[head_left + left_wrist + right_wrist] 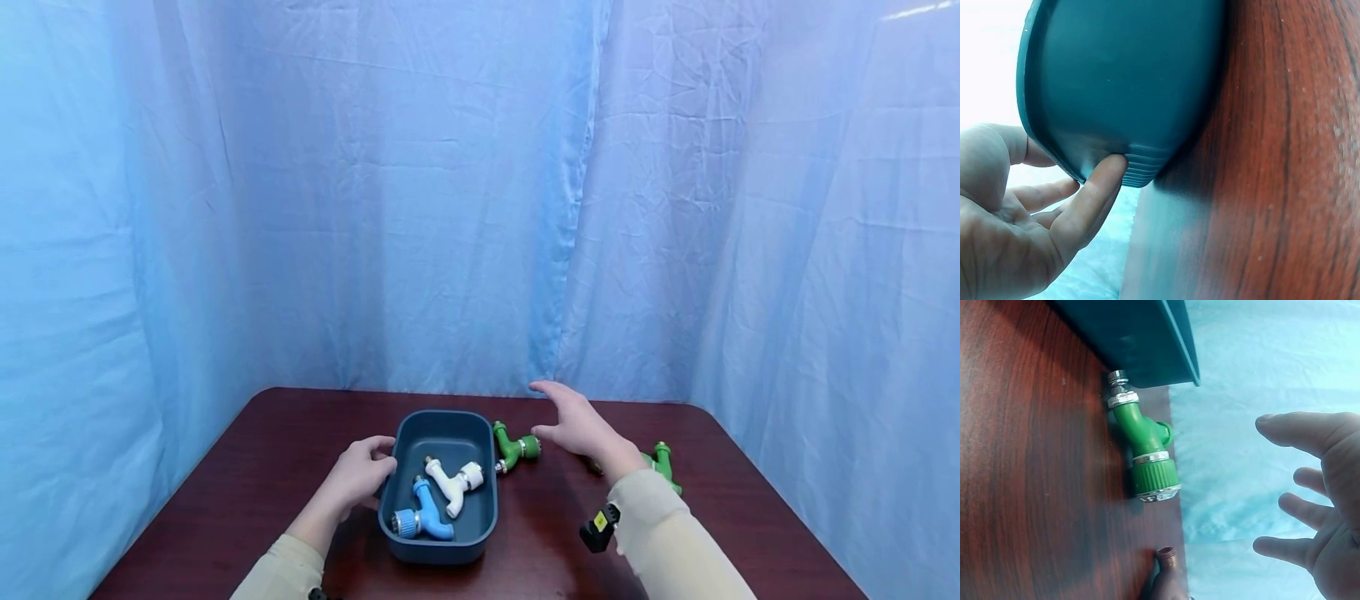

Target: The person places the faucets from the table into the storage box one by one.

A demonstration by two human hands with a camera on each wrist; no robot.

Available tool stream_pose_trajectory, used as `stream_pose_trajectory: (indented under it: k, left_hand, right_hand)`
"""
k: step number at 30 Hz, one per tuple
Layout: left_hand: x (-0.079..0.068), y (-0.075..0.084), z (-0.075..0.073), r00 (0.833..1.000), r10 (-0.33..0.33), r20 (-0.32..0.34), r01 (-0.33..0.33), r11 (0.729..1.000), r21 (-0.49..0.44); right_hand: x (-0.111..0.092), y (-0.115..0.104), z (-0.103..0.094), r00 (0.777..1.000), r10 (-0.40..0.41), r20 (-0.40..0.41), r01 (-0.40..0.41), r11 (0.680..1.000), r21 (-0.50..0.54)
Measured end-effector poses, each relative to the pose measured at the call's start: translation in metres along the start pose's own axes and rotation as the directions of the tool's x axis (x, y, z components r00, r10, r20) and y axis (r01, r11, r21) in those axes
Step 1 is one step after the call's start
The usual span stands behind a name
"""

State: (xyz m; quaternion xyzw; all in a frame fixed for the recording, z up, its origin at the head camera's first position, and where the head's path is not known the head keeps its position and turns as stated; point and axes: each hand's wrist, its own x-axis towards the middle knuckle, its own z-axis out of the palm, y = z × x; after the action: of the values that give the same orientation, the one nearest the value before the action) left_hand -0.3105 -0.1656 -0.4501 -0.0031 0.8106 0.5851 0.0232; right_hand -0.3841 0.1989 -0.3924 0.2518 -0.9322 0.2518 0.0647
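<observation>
A dark blue plastic bin (486, 533) stands on the table, holding a white tap (453, 485) and a blue tap (426, 508). My left hand (356, 473) grips its left side; in the left wrist view a fingertip presses the ridged outer wall, while the thumb goes behind the rim. Right of the bin, close against it, lies a green tap (512, 450) with a metal spout end. My right hand (577, 423) hovers above and right of this tap, fingers spread, holding nothing. Another green tap (663, 463) is partly hidden behind the right forearm.
A brownish threaded piece (1167, 565) lies beyond the green tap's knob, cut off by the frame edge. The dark red wooden table (300, 425) has rounded far corners. Light blue curtains (450, 208) hang behind it and at both sides.
</observation>
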Motion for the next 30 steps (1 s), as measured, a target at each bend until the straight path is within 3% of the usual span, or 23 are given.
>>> stream_pose_trajectory:
  k: [10, 30]
  left_hand:
    - [0.001, 0.000, 0.000, 1.000, -0.013, -0.001, 0.013, 1.000, 0.003]
    - [0.001, 0.000, 0.000, 1.000, -0.004, 0.004, 0.004, 1.000, -0.005]
  right_hand:
    - [0.005, 0.005, 0.019, 0.997, 0.059, 0.048, -0.057, 0.998, -0.027]
    - [0.007, 0.004, 0.047, 0.987, 0.092, 0.135, -0.084, 0.995, -0.062]
